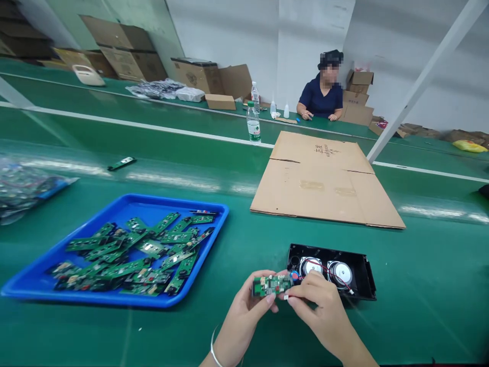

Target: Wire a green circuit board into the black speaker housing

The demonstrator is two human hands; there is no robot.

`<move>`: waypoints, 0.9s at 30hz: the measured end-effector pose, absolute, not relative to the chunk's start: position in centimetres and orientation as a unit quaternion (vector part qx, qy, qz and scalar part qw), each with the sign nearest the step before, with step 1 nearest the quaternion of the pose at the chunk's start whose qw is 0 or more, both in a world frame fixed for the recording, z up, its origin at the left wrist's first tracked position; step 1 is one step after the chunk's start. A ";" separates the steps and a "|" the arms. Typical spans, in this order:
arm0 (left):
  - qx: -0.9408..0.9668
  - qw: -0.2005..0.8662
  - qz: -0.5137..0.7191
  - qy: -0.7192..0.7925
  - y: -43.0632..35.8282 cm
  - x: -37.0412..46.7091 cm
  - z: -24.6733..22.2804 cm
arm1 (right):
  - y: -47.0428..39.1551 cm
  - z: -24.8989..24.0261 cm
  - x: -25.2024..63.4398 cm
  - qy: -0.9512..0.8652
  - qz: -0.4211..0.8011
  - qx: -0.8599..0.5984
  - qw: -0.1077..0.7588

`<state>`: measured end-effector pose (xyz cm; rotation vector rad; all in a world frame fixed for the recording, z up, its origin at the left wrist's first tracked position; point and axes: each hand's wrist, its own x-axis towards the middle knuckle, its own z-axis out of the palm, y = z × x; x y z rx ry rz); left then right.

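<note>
At the left edge of the frame, a clear plastic bag (26, 183) packed with parts lies on the green bench (76, 336). In the upper left, brown cartons (126, 56) stand along the wall. Left of centre sits a blue tray (133, 208), heaped with loose green boards (148, 248) lying at many angles; one single board (122, 163) lies by itself above the tray.

At lower centre, the left hand (244, 311), with a bangle (214, 347) at its wrist, grasps a green circuit board (269, 286) between thumb and fingers, component side showing. Just beside it, the right hand (323, 306) pinches a small white plug (286, 297) at the board's right end; whether the plug is seated cannot be told. A water bottle (253, 125) with a green cap stands above, near the frame's upper middle.

Right of centre, partly behind the right hand, an open black casing (359, 270) holds two round speakers (341, 274), with a red wire (324, 266) looping across them. Above the casing lies a flattened cardboard sheet (324, 204). In the upper right, a co-worker (323, 97) in dark blue sits behind the far bench.
</note>
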<state>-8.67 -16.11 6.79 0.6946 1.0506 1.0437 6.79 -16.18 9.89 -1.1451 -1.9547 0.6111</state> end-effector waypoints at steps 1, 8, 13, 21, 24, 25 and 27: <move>0.312 0.684 0.464 0.469 -16.1 -8.7 6.9 | -16.3 9.8 6.7 -0.772 0.229 -0.453 0.383; 0.335 0.694 0.457 0.443 -16.8 -8.7 6.4 | -16.8 8.2 5.9 -0.772 0.188 -0.473 0.379; 0.378 0.649 0.462 0.472 -17.4 -8.6 6.0 | -16.9 7.5 5.2 -0.770 0.124 -0.473 0.409; 0.392 0.637 0.446 0.492 -17.6 -8.5 6.0 | -16.7 6.7 4.6 -0.768 0.049 -0.458 0.446; 0.391 0.620 0.461 0.500 -17.7 -8.2 6.2 | -16.8 6.9 4.5 -0.762 0.042 -0.459 0.455; 0.390 0.617 0.466 0.500 -17.7 -8.1 6.2 | -16.9 6.9 4.4 -0.760 0.038 -0.458 0.460; 0.381 0.618 0.481 0.491 -17.9 -8.0 6.0 | -17.1 6.8 4.2 -0.756 0.023 -0.459 0.466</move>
